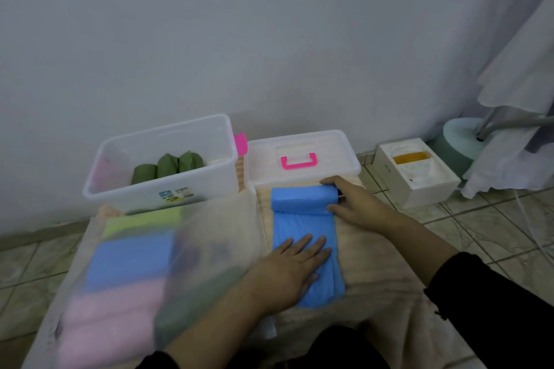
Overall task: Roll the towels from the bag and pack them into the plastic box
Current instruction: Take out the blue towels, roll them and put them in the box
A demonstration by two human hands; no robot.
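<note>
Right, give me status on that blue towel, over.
Left hand flat on blue towel. Right hand at the rolled far end, grip unclear. Green rolls already in plastic box. Nothing in the way.

1. The way beyond the fingertips of the right hand [352, 204] is closed by the lid [302, 156], which lies flat just past the roll of the blue towel [302, 219].
2. Left of those fingers, beyond the roll, the plastic box [162, 165] stands open at the top; free room is seen in its right part, while green rolls [168, 166] fill the middle.
3. Left of the fingers of the left hand [295, 263], the way is taken up by the bag [144, 263] of towels.
4. Right of the right hand's fingers, bare cloth is left free up to the white carton [416, 177].
</note>
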